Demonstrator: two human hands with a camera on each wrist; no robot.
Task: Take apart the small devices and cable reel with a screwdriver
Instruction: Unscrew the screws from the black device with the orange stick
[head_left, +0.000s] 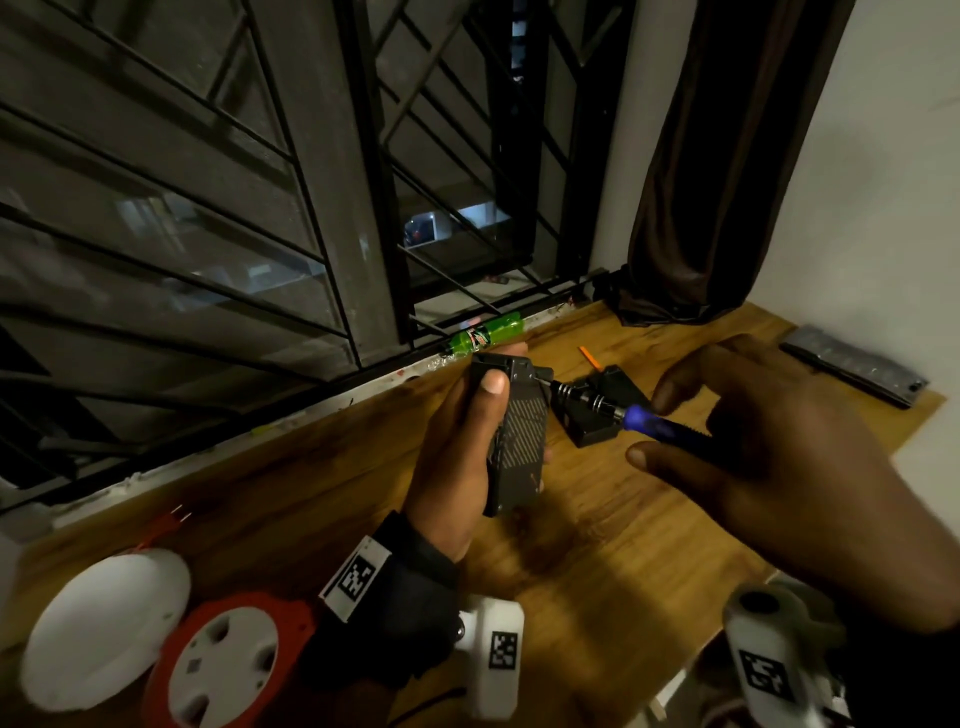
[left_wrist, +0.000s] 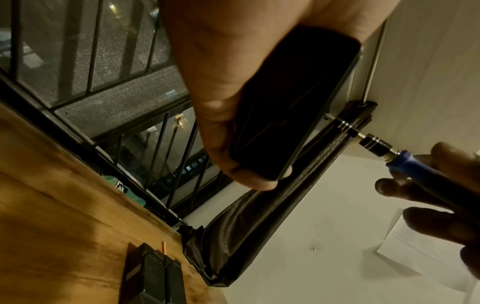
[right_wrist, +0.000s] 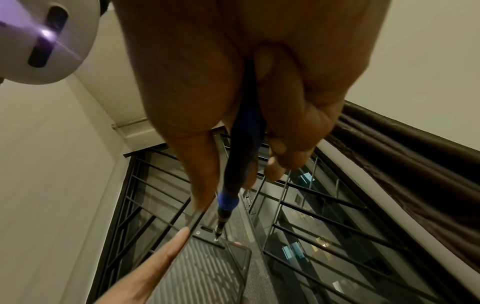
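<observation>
right hand (head_left: 769, 457) pinching blue screwdriver (head_left: 644, 423), bit seating in a top-end screw | left hand (head_left: 462, 457) wrapping the black device (head_left: 519, 441), holding it above the tabletop (head_left: 623, 545) | keeping bit square, pressing firmly — slipping looks likely | screw head tiny, state unclear — cable reel (head_left: 223, 665) cut off at the frame edge

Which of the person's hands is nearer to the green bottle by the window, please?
Left. The left hand, gripping the black device, sits just below the green bottle; the right hand, holding the screwdriver, is farther right.
</observation>
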